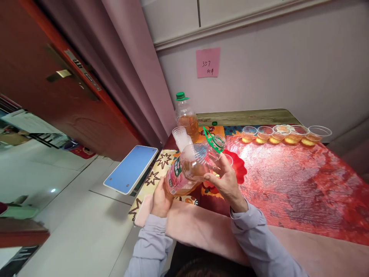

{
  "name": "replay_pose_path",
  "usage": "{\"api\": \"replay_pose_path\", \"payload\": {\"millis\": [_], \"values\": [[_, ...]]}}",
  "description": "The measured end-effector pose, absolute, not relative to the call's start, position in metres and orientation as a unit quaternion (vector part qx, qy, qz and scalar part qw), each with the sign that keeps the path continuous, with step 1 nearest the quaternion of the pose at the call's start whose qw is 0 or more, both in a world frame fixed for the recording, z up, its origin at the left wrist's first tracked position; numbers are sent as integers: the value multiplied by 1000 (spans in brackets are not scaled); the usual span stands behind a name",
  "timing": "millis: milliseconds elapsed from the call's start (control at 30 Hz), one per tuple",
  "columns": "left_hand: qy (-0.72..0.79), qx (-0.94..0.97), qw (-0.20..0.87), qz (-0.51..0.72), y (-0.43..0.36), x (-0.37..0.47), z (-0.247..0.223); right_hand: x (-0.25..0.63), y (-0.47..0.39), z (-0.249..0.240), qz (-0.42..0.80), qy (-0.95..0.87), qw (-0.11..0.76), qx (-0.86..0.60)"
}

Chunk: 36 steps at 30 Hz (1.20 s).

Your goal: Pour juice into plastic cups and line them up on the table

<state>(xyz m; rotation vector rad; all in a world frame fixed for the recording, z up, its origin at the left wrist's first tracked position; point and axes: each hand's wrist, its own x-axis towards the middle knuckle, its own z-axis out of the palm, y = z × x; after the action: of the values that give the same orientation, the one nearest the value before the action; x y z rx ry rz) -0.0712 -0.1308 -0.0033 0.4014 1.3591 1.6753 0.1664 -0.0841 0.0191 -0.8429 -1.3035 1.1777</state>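
Observation:
A large clear bottle [184,171] with a pink label and a green ring handle is tilted, its uncapped mouth toward the upper right. My left hand [161,198] supports its base. Near the neck, my right hand [227,182] grips the bottle between thumb and fingers. Amber liquid lies inside. Behind the bottle's neck sits a red scalloped dish [240,169], partly hidden. A stack of clear plastic cups [180,138] stands just beyond the bottle.
A second bottle [187,121] with a green cap stands at the back left. Several clear cups [281,133] holding yellow liquid line the back right. A loose green cap [214,123] lies near the wall. A blue-topped stool [131,169] is left of the table.

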Motion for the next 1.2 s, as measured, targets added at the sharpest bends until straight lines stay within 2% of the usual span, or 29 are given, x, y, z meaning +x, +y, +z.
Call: {"api": "replay_pose_path", "payload": {"millis": [333,700,967,1200], "values": [[467,108,539,693,-136,-49,3,162,-81,21,510,-534,571,-357],[540,100,483,682,-159,-78,58,142,-103,38,593,-489,571,-287],[574,105,452,675,-177,-94,70,135,-108,43,621,-507,548,-238],[591,84,435,674,-177,-94,79,131,-104,29,603,-505,560,-260]]}}
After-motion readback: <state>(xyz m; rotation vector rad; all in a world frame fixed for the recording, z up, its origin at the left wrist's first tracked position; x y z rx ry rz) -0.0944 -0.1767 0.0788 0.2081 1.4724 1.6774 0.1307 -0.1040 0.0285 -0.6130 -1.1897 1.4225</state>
